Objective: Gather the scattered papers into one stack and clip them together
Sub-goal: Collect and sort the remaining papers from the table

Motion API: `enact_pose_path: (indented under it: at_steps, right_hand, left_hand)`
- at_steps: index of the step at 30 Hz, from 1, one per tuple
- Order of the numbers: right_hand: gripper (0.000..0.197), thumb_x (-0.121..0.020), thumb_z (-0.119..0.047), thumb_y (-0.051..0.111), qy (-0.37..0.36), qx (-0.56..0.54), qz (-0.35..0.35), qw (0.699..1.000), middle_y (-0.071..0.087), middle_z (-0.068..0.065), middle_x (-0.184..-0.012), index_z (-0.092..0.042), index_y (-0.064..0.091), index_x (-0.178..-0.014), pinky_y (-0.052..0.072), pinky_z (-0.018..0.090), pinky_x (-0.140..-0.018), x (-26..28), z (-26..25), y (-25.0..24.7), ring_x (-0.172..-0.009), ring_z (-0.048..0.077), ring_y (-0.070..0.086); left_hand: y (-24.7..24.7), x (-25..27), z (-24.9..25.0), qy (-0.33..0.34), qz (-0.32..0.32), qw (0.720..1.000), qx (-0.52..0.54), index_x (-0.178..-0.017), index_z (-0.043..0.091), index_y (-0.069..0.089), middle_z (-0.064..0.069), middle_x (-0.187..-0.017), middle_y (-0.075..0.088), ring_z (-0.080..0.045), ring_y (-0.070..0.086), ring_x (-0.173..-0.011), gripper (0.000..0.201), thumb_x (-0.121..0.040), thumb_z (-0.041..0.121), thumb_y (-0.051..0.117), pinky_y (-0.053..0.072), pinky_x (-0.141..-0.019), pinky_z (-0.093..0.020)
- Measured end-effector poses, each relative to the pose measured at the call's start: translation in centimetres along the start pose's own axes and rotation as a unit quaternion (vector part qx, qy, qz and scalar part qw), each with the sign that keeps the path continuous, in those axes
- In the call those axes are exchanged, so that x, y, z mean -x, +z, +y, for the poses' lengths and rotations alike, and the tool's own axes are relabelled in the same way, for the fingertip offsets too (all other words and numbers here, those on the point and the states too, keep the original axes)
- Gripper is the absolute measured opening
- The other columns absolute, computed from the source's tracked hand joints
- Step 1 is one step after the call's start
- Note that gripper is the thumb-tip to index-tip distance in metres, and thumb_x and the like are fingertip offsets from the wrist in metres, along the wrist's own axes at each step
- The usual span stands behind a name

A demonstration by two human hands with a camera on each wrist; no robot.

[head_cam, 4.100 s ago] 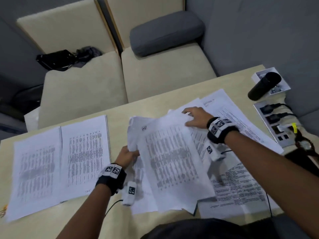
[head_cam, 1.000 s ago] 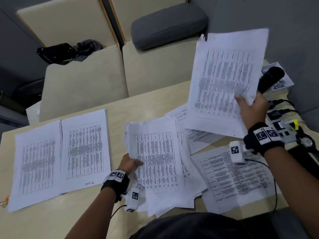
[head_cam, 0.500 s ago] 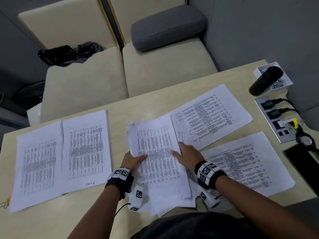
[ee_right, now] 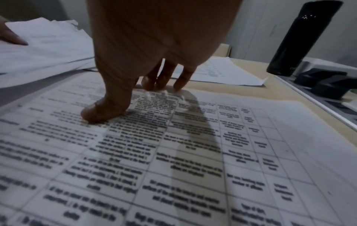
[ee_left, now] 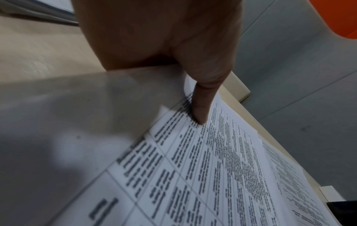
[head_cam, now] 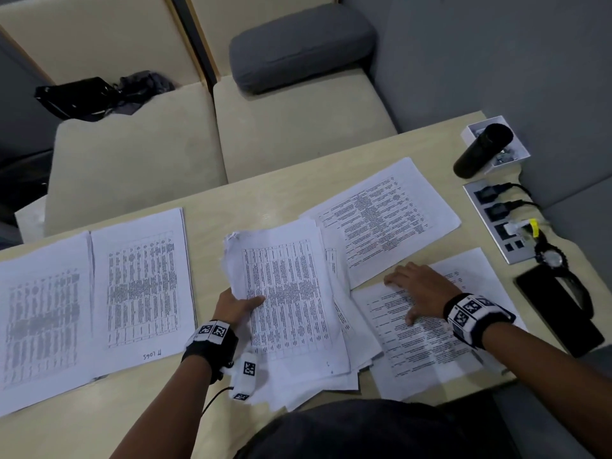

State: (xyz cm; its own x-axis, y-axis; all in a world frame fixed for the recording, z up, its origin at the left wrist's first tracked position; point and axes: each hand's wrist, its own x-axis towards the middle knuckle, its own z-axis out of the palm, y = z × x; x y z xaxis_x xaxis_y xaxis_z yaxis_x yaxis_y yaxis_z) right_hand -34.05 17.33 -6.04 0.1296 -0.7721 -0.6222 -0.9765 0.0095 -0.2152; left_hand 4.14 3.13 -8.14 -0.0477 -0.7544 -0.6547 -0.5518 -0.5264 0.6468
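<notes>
A loose central stack of printed papers [head_cam: 291, 293] lies on the beige table [head_cam: 251, 200]. My left hand [head_cam: 236, 306] grips its left edge, thumb [ee_left: 201, 107] on the top sheet [ee_left: 212, 168]; the fingers beneath are hidden. My right hand [head_cam: 414, 289] lies flat, fingers spread, on a single sheet [head_cam: 430, 346] at the near right. In the right wrist view its fingertips [ee_right: 100, 113] press on that sheet [ee_right: 193, 152]. Another sheet [head_cam: 384, 220] lies at the far right, partly under the stack's edge. Two more sheets [head_cam: 43, 313] [head_cam: 145, 283] lie side by side on the left. No clip shows.
Along the table's right edge stand a black cylinder [head_cam: 482, 150], a white box [head_cam: 516, 150], a power strip [head_cam: 496, 223], a wristwatch [head_cam: 551, 258] and a black phone [head_cam: 559, 313]. Beyond the table are cream seats with a black bag [head_cam: 79, 97] and a grey cushion [head_cam: 298, 48].
The sheet my right hand held up a second ago now lies at the far right. That hand touched the central stack, then moved right onto the near-right sheet. My left hand kept its hold.
</notes>
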Motion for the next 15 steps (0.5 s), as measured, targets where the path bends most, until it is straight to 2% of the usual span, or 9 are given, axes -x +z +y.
enact_pose_path:
  at_steps: [3, 5, 7, 8, 10, 12, 14, 15]
  right_hand:
    - [0.077, -0.055, -0.059, 0.082, 0.004, 0.027, 0.047, 0.999, 0.045, -0.005, -0.130, -0.029, 0.057, -0.121, 0.036, 0.033, -0.104, 0.4, 0.2, 0.4, -0.125, 0.018, 0.038]
    - [0.089, -0.049, -0.059, 0.084, 0.019, -0.004, 0.073, 0.997, 0.038, -0.003, -0.138, -0.031, 0.053, -0.129, 0.034, 0.039, -0.107, 0.5, 0.2, 0.1, -0.132, 0.021, 0.031]
    - [0.101, -0.052, -0.056, 0.085, 0.036, -0.012, 0.072, 0.997, 0.035, -0.004, -0.143, -0.031, 0.042, -0.140, 0.036, 0.042, -0.103, 0.1, -0.3, -0.5, -0.134, 0.020, 0.030]
    - [0.099, -0.055, -0.054, 0.084, 0.045, -0.008, 0.070, 0.997, 0.037, -0.005, -0.142, -0.030, 0.040, -0.140, 0.037, 0.040, -0.099, -0.2, -0.5, -0.9, -0.131, 0.019, 0.033]
    - [0.086, -0.059, -0.053, 0.083, 0.054, 0.002, 0.063, 0.997, 0.048, -0.007, -0.131, -0.028, 0.046, -0.132, 0.036, 0.037, -0.094, -0.8, -0.7, -1.7, -0.123, 0.017, 0.041]
    - [0.071, -0.064, -0.052, 0.081, 0.055, 0.034, 0.043, 0.997, 0.058, -0.005, -0.119, -0.028, 0.052, -0.124, 0.033, 0.036, -0.095, -1.2, -1.0, -2.8, -0.116, 0.020, 0.048]
    - [0.057, -0.076, -0.042, 0.076, 0.043, 0.059, 0.007, 0.997, 0.060, -0.004, -0.118, -0.028, 0.055, -0.127, 0.036, 0.035, -0.095, -1.3, -1.1, -4.7, -0.114, 0.021, 0.053]
    - [0.045, -0.080, -0.036, 0.074, 0.040, 0.045, -0.018, 0.998, 0.061, -0.005, -0.113, -0.026, 0.059, -0.121, 0.040, 0.032, -0.090, -1.4, -1.0, -5.9, -0.107, 0.018, 0.056]
  left_hand:
    - [-0.1, 0.1, -0.1, 0.000, 0.000, 1.000, -0.012, -0.102, 0.005, 0.068, -0.010, -0.092, 0.073, -0.026, 0.069, -0.085, 0.031, -0.076, 0.017, 0.080, 0.051, -0.077, -0.032]
    - [0.0, 0.4, 0.2, 0.004, 0.001, 1.000, -0.012, -0.102, 0.003, 0.067, -0.012, -0.092, 0.072, -0.026, 0.067, -0.082, 0.031, -0.077, 0.015, 0.080, 0.050, -0.076, -0.032]
    - [0.0, 0.7, 0.3, 0.004, 0.003, 1.000, -0.015, -0.103, 0.002, 0.067, -0.013, -0.091, 0.071, -0.026, 0.066, -0.080, 0.031, -0.077, 0.014, 0.079, 0.049, -0.075, -0.032]
    - [0.0, 0.7, 0.3, 0.004, 0.004, 1.000, -0.018, -0.103, 0.002, 0.067, -0.012, -0.089, 0.071, -0.025, 0.065, -0.078, 0.031, -0.077, 0.014, 0.080, 0.048, -0.074, -0.031]
    - [0.0, 1.0, 0.4, 0.001, 0.006, 1.000, -0.022, -0.102, 0.001, 0.067, -0.010, -0.082, 0.069, -0.023, 0.063, -0.071, 0.030, -0.078, 0.014, 0.079, 0.047, -0.067, -0.027]
    - [0.0, 1.5, 0.6, 0.000, 0.007, 1.000, -0.024, -0.096, 0.001, 0.066, -0.007, -0.073, 0.066, -0.020, 0.060, -0.063, 0.025, -0.079, 0.013, 0.078, 0.043, -0.058, -0.023]
    - [-0.2, 2.2, 1.0, -0.010, 0.011, 1.000, -0.014, -0.089, 0.002, 0.063, -0.004, -0.063, 0.061, -0.018, 0.055, -0.055, 0.018, -0.080, 0.009, 0.076, 0.042, -0.050, -0.021]
    - [-0.3, 2.4, 1.2, -0.016, 0.017, 1.000, -0.003, -0.088, 0.001, 0.062, -0.005, -0.061, 0.059, -0.017, 0.054, -0.052, 0.015, -0.081, 0.006, 0.075, 0.043, -0.047, -0.020]
